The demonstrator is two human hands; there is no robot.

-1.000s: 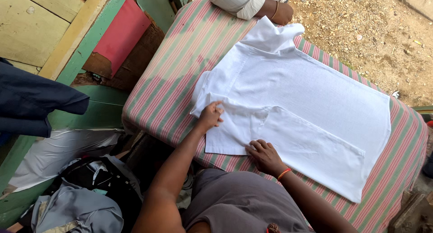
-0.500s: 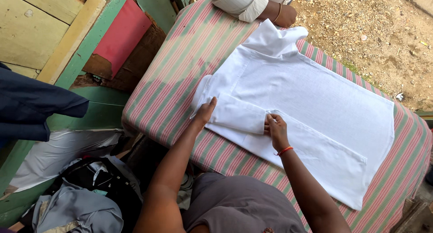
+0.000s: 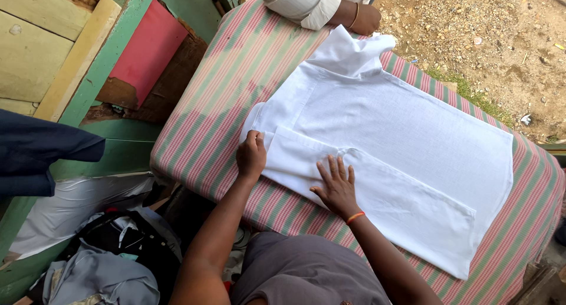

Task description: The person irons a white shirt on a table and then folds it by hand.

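A white collared shirt (image 3: 401, 134) lies back-up on a table covered with a pink and green striped cloth (image 3: 218, 104). Its near side is folded inward as a long panel. My left hand (image 3: 251, 155) pinches the shoulder end of that fold at the shirt's left edge. My right hand (image 3: 336, 186) lies flat, fingers spread, pressing on the folded panel; an orange band circles its wrist. The collar (image 3: 348, 48) points toward the far end of the table.
Another person's hand and pale sleeve (image 3: 330, 10) rest on the table's far end beside the collar. A dark garment (image 3: 41, 151) hangs at left. Clothes and bags (image 3: 106, 252) are piled below the table. Gravel ground (image 3: 489, 39) lies at right.
My right hand slid along the folded panel and now lies flat on it. My left hand went from open and flat to pinching the fold's corner. The camera view shifted slightly.
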